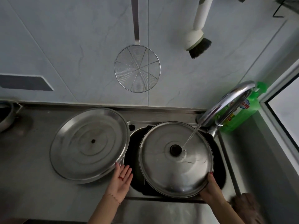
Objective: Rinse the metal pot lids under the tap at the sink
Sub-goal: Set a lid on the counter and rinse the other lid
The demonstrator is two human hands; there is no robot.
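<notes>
A domed metal lid (176,168) with a black knob sits over the sink (134,143), tilted toward me. My right hand (210,186) grips its near right rim. Water runs from the curved chrome tap (226,104) onto the lid just right of the knob. A larger, flatter metal lid (87,146) lies underside up on the counter to the left, its right edge overhanging the sink. My left hand (122,178) is open, palm up, its fingertips at that lid's near right rim.
A green detergent bottle (242,110) stands behind the tap. A wire skimmer (137,68) and a white brush (197,36) hang on the tiled wall. A metal pot (6,117) sits at the far left of the counter. A window frame runs along the right.
</notes>
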